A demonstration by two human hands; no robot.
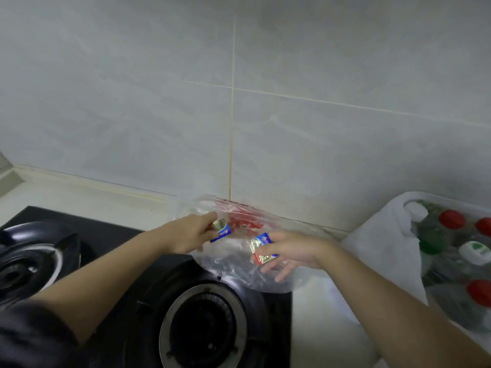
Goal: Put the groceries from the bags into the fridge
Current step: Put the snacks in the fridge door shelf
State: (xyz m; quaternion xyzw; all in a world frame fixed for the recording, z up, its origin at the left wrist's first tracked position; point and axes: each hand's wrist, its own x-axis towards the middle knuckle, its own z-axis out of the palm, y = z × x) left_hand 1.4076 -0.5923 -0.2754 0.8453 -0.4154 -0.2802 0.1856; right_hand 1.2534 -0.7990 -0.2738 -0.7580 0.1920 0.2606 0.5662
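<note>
Our hands are apart, each clamped on a small packet above the clear bag. Our left hand (pixel 191 233) grips a foil packet (pixel 222 229) in curled fingers, its gold end up by the fingertips and its blue end pointing down to the right. Our right hand (pixel 295 252) pinches a second foil packet (pixel 261 248) between thumb and upper fingers, while the lower fingers spread loosely below it. Both packets show gold foil, a blue panel and a red edge. There is white lettering on the blue, but it is too blurred for us to read.

Under and between the hands lies a clear plastic bag (pixel 239 272), crumpled, with red print (pixel 244 221) on its far side that we cannot read either. Its near-left edge drapes over the corner of a black gas stove (pixel 87 227), so it lies partly on the stove and partly on the pale surface (pixel 318 320). One burner (pixel 202 325) sits near us, just below the bag, and another burner (pixel 24 264) is at the left edge.

To the right stands a white plastic bag (pixel 382 251), open, packed with bottles (pixel 435 235). Several have red caps (pixel 451 219), some look green, and one white cap (pixel 475 252) bears a green mark. Our right forearm crosses in front of this bag. A grey tiled wall (pixel 332 62) rises behind everything, just beyond the clear bag.
</note>
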